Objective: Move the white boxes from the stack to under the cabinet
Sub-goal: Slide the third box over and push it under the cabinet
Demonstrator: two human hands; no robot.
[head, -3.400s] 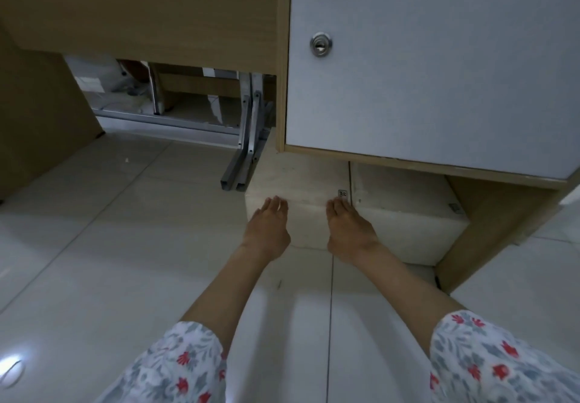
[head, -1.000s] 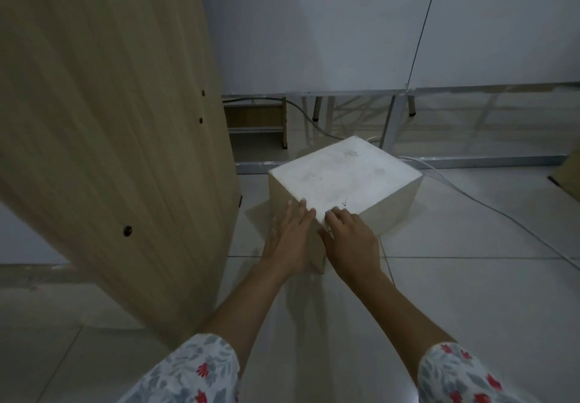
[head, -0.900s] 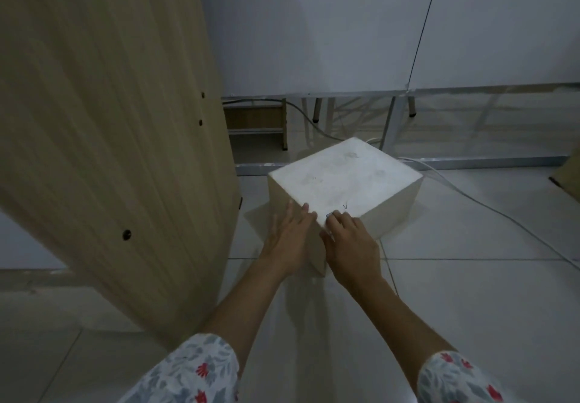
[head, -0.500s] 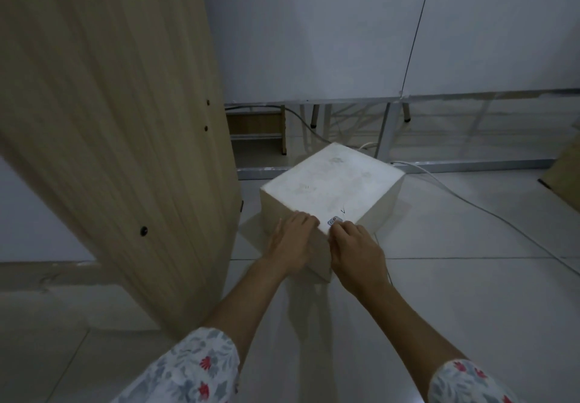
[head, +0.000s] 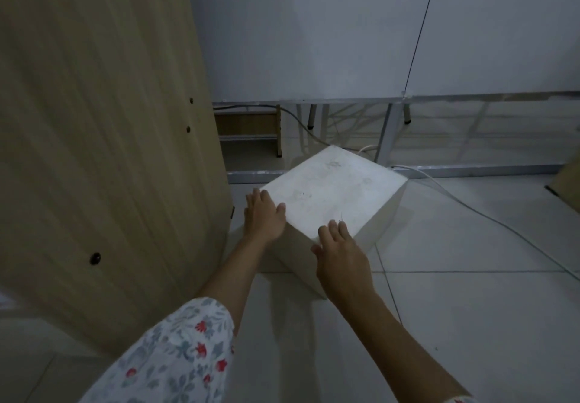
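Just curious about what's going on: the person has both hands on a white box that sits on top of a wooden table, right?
Not quite. In the head view both the left hand and the right hand are on the white box, but it sits on the tiled floor, beside a wooden panel, not on a table.

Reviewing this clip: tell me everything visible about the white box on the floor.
The white box is a plain, squarish block with a scuffed matte top bearing faint marks. It sits on the tiled floor, one corner toward the camera, beside the wooden panel. The left hand rests on its left edge, the right hand on its near corner.
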